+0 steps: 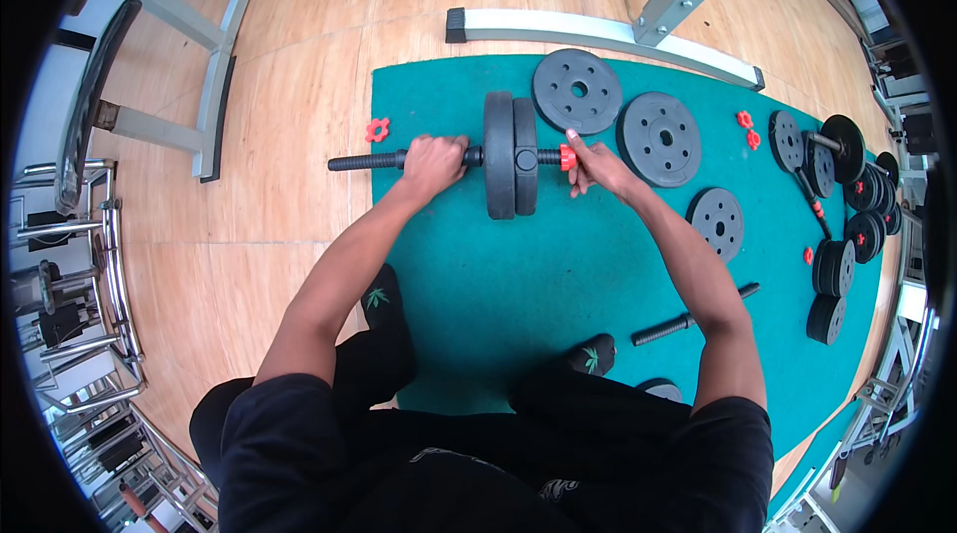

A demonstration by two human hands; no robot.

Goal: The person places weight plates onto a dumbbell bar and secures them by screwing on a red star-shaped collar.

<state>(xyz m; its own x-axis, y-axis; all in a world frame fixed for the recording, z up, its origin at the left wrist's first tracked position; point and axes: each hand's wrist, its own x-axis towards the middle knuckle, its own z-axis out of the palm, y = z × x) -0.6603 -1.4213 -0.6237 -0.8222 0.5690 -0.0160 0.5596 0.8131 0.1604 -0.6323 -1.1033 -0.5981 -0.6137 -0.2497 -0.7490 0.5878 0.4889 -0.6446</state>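
Red nut (568,157) on the bar's right, left end bare

On my feed, the bar (367,162) runs crosswise ahead of the feet, mostly over the mat (478,314), its left tip over the wood floor. Whether the weight rests on the mat, I can't tell.

My left hand (434,164) is clenched around the bar, just left of the two plates (499,156). My right hand (598,167) has thumb and fingers about the nut.

Done, as far as I can judge: both plates sit side by side on the bar, and the nut is on the thread just right of them, a short gap between. I can't make out whether it is being turned inward or outward.

The bar's left length carries no plate or nut. Off it, a spare nut (377,130) lies just beyond its left part. One loose plate (576,91) lies beyond its right end, a second plate (659,139) to the right of that end, a third plate (716,224) farther right and nearer the body. A spare bar (663,331) lies nearer the body too, right of my bar, partly behind the forearm.
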